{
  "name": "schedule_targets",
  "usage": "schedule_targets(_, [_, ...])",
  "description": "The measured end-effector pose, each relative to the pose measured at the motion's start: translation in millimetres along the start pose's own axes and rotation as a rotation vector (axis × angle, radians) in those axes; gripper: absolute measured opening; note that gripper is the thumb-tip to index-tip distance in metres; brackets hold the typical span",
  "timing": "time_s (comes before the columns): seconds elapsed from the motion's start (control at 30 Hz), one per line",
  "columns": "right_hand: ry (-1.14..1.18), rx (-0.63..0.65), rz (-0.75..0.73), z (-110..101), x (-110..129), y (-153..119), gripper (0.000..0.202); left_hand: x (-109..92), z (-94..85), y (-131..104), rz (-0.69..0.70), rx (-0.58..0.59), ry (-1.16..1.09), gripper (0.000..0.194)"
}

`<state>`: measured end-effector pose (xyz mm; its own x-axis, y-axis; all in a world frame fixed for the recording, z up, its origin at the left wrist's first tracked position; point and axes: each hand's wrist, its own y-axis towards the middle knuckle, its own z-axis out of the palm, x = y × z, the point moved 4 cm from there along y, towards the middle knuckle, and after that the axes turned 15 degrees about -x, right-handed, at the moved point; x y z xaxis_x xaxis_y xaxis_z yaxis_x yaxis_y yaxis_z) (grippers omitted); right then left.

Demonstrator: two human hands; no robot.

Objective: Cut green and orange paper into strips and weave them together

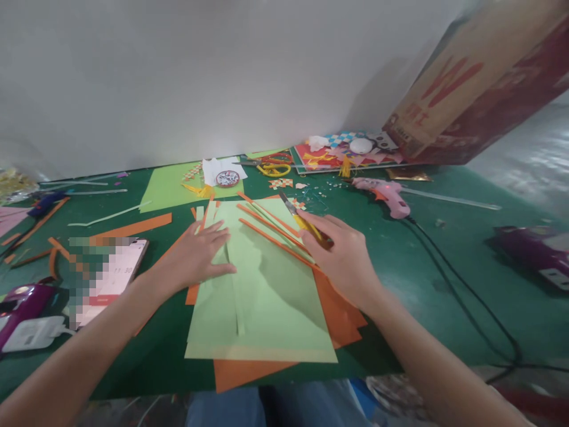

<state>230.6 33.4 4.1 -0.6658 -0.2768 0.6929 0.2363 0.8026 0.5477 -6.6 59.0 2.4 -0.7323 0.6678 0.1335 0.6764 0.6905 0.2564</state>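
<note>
My left hand (200,252) lies with fingers spread on the left part of a light green paper sheet (275,308). A narrow slit or strip edge runs down the sheet just right of that hand. In my right hand (342,249) is a yellow utility knife (311,226), its blade pointing up and to the left above the sheet's upper right edge. Several orange paper strips (271,239), with a green one among them, lie across the sheet and run toward my right hand. Orange paper (340,317) sticks out from beneath the green sheet.
A pink glue gun (384,196) with a black cord lies to the right. Yellow-handled scissors (273,170) and a red craft piece (320,160) sit at the back. On the left are a phone (118,276) and paper scraps. A paper bag (475,89) stands at the back right.
</note>
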Motion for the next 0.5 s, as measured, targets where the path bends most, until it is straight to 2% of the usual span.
schedule_targets(0.03, [0.081,0.005,0.113,-0.7,-3.3,1.6,0.037,-2.0,-4.2,3.9,0.029,-0.043,0.017,0.058])
schedule_targets(0.1, [0.243,0.023,0.354,-0.4,-9.8,3.3,0.04,-18.8,-14.7,13.8,0.107,-0.182,0.014,0.046])
schedule_targets(0.17, [0.377,0.034,0.537,0.7,-13.3,4.1,0.044,-48.3,-22.6,24.7,0.183,-0.319,-0.023,0.038])
schedule_targets(0.2, [0.429,0.035,0.593,1.1,-13.7,4.6,0.045,-65.4,-22.9,29.9,0.238,-0.339,-0.034,0.032])
schedule_targets(0.27, [0.496,0.029,0.666,1.4,-13.5,5.7,0.044,-95.0,-18.0,39.1,0.323,-0.333,-0.01,0.021])
schedule_targets(0.33, [0.528,0.025,0.712,1.4,-13.4,6.2,0.043,-113.8,-9.3,45.4,0.423,-0.308,0.046,0.022])
schedule_targets(0.4, [0.545,0.012,0.737,0.9,-13.8,6.3,0.043,-118.6,-2.9,50.0,0.478,-0.333,0.092,0.021])
schedule_targets(0.5, [0.572,0.002,0.757,0.6,-14.9,5.7,0.042,-114.3,2.7,54.0,0.557,-0.376,0.089,0.018])
